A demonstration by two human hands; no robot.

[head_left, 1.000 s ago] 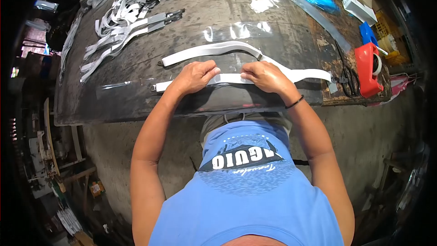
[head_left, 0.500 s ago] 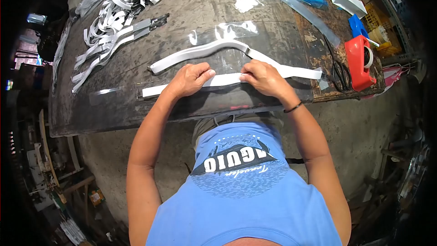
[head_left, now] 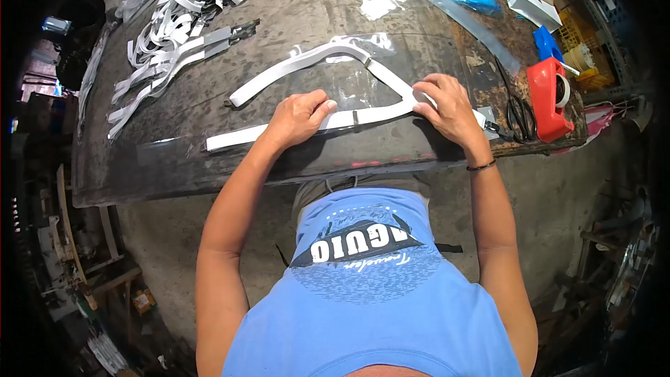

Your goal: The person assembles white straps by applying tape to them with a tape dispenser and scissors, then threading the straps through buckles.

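White elastic suspenders [head_left: 384,113] lie in a Y shape near the table's front edge. One strap curves up at the back, and the other runs straight along the front. My left hand [head_left: 300,119] is closed on the front strap, thumb and fingers pinched together. A dark slider [head_left: 355,117] shows on that strap to its right. At the joint where the straps meet, my right hand [head_left: 445,108] grips the suspenders with bent fingers. Past it, the single tail ends by a dark clip [head_left: 491,126].
A heap of white straps [head_left: 171,35] covers the table's [head_left: 300,17] back left. To the right are black scissors [head_left: 520,115], a red tape dispenser [head_left: 548,101] and a white box [head_left: 532,3]. Clear plastic sheeting [head_left: 481,35] lies at the back right.
My right hand has slid right along the strap to the joint, uncovering the slider. My left hand stays on the front strap. The back strap has shifted slightly left.
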